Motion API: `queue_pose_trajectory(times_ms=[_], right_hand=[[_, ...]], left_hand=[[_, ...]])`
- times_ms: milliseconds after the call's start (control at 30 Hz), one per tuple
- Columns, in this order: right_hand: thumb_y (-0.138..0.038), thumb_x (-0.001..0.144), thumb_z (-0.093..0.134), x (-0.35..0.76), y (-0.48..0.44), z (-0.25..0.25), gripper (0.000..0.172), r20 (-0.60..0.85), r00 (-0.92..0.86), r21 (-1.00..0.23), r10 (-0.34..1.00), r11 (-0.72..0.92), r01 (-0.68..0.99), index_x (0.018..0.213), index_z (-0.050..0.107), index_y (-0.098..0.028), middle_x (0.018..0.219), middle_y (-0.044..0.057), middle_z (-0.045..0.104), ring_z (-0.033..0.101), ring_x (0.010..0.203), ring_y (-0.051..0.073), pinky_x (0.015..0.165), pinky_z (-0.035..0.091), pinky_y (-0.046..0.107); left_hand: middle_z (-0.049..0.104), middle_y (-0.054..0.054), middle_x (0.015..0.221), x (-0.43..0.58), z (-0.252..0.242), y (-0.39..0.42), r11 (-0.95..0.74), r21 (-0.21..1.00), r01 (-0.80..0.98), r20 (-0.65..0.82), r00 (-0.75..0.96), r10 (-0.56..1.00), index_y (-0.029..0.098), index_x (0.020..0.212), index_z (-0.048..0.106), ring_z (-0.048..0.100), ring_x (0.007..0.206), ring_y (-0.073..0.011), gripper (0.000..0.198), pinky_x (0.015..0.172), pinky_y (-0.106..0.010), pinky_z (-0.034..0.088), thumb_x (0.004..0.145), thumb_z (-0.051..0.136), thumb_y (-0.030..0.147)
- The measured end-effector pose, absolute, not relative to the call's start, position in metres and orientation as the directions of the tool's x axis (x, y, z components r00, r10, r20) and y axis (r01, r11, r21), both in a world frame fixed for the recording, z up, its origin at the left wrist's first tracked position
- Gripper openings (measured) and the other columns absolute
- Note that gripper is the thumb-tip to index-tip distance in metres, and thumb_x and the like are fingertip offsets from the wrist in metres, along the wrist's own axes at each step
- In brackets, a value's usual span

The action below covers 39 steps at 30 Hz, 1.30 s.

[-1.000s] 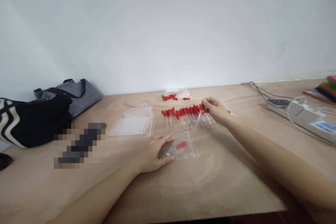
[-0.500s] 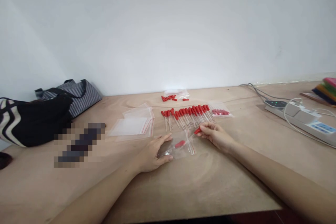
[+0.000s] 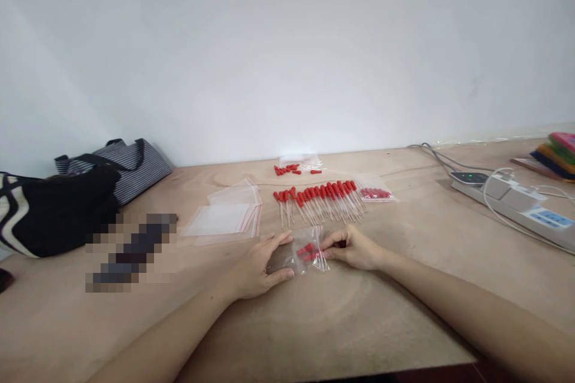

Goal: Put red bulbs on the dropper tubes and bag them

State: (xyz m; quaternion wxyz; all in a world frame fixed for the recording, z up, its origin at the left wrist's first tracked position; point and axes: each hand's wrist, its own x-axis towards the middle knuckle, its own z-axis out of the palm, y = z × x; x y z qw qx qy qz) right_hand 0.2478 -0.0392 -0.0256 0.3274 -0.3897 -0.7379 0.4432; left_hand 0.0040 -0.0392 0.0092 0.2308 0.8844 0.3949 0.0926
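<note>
A clear zip bag (image 3: 287, 263) lies on the wooden table, its mouth facing right. My left hand (image 3: 260, 266) rests over its closed end, thumb and fingers spread along either side. At the mouth, my right hand (image 3: 353, 248) pinches a red-bulbed dropper (image 3: 312, 256) that is mostly inside the bag. Beside it in the bag lies another red-bulbed dropper (image 3: 306, 248); their tubes are hard to make out. Just beyond my hands is a row of droppers (image 3: 332, 191), bulbs pointing away. A bag with several droppers (image 3: 376, 192) lies at the row's right end.
Flat zip bags (image 3: 220, 218) overlap on the left. Loose red bulbs (image 3: 285, 169) and a clear bag (image 3: 299, 160) lie near the wall. A black bag (image 3: 58, 209) and striped bag (image 3: 139, 170) stand far left. A power strip (image 3: 539, 218) with cables sits right.
My right hand has moved left and slightly down to the bag's mouth, bringing its dropper inside next to the other one. My left hand has stayed on the bag.
</note>
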Motion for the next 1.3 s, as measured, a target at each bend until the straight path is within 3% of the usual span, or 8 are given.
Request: queue_pose_trajectory(times_ms=[167, 300, 500, 600, 733, 833, 1033, 1300], right_hand=[[-0.038, 0.068, 0.062, 0.246, -0.035, -0.021, 0.021, 0.125, -0.470, -0.844, 0.874, 0.343, 0.413, 0.065, 0.064, -0.018, 0.056, -0.002, 0.057, 0.047, 0.050, 0.008, 0.047, 0.036, 0.019], [-0.035, 0.067, 0.062, 0.265, -0.023, -0.010, 0.018, 0.124, -0.446, -0.805, 0.887, 0.352, 0.477, 0.063, 0.062, -0.017, 0.059, -0.002, 0.059, 0.049, 0.052, 0.009, 0.047, 0.037, 0.019], [-0.029, 0.071, 0.055, 0.285, 0.022, -0.003, 0.015, 0.283, 0.018, -0.604, 0.959, 0.163, 0.780, 0.065, 0.061, -0.017, 0.062, 0.000, 0.061, 0.054, 0.058, 0.012, 0.054, 0.039, 0.022], [-0.029, 0.071, 0.054, 0.279, 0.044, -0.004, 0.014, 0.316, 0.119, -0.546, 0.941, 0.078, 0.834, 0.074, 0.062, -0.017, 0.077, 0.004, 0.063, 0.057, 0.072, 0.016, 0.063, 0.040, 0.024], [-0.037, 0.070, 0.056, 0.269, 0.063, -0.007, 0.029, 0.317, 0.263, -0.459, 0.911, -0.095, 0.883, 0.091, 0.061, -0.018, 0.095, 0.009, 0.058, 0.056, 0.084, 0.020, 0.069, 0.041, 0.028], [-0.038, 0.068, 0.059, 0.266, 0.074, -0.008, 0.034, 0.281, 0.281, -0.512, 0.918, -0.104, 0.853, 0.095, 0.062, -0.018, 0.105, 0.012, 0.052, 0.055, 0.088, 0.022, 0.075, 0.041, 0.031], [-0.033, 0.063, 0.063, 0.269, 0.087, -0.004, 0.018, 0.248, 0.309, -0.656, 0.918, -0.075, 0.751, 0.071, 0.065, -0.017, 0.098, 0.011, 0.055, 0.055, 0.090, 0.022, 0.079, 0.040, 0.031], [-0.036, 0.078, 0.047, 0.283, 0.063, 0.021, 0.021, 0.227, 0.311, -0.889, 0.923, 0.066, 0.453, 0.078, 0.052, -0.015, 0.070, 0.005, 0.062, 0.057, 0.058, 0.012, 0.054, 0.044, 0.023]], left_hand=[[0.044, -0.006, 0.130, 0.003, 0.007, -0.038, -0.591, 0.498, 0.635, 0.006, 0.679, 0.735, 0.024, 0.131, 0.025, 0.040, 0.118, -0.0227, 0.061, 0.097, -0.041, 0.032, 0.078, 0.050, 0.041], [0.043, -0.007, 0.131, 0.003, 0.007, -0.037, -0.587, 0.491, 0.643, -0.014, 0.680, 0.733, 0.022, 0.131, 0.023, 0.037, 0.120, -0.0234, 0.063, 0.099, -0.042, 0.030, 0.078, 0.050, 0.042], [0.043, -0.006, 0.130, 0.003, 0.009, -0.037, -0.590, 0.484, 0.646, -0.011, 0.679, 0.734, 0.024, 0.131, 0.024, 0.037, 0.120, -0.0239, 0.062, 0.100, -0.043, 0.028, 0.078, 0.049, 0.043], [0.043, -0.006, 0.130, 0.003, 0.008, -0.037, -0.597, 0.486, 0.638, -0.005, 0.685, 0.729, 0.024, 0.132, 0.023, 0.039, 0.119, -0.0235, 0.062, 0.100, -0.044, 0.029, 0.078, 0.049, 0.043], [0.043, -0.006, 0.130, 0.003, 0.007, -0.036, -0.598, 0.487, 0.636, 0.000, 0.685, 0.728, 0.025, 0.132, 0.023, 0.038, 0.119, -0.0237, 0.062, 0.099, -0.043, 0.030, 0.078, 0.049, 0.043], [0.044, -0.006, 0.129, 0.003, 0.008, -0.037, -0.604, 0.492, 0.628, 0.007, 0.690, 0.724, 0.025, 0.132, 0.023, 0.040, 0.118, -0.0231, 0.062, 0.097, -0.041, 0.033, 0.078, 0.049, 0.043], [0.044, -0.007, 0.129, 0.003, 0.013, -0.039, -0.585, 0.492, 0.644, -0.024, 0.682, 0.731, 0.022, 0.131, 0.025, 0.042, 0.116, -0.0220, 0.061, 0.095, -0.039, 0.035, 0.078, 0.050, 0.041], [0.041, -0.007, 0.132, 0.005, 0.012, -0.039, -0.580, 0.469, 0.666, -0.053, 0.677, 0.734, 0.022, 0.132, 0.022, 0.036, 0.121, -0.0232, 0.063, 0.100, -0.042, 0.029, 0.078, 0.049, 0.041]])
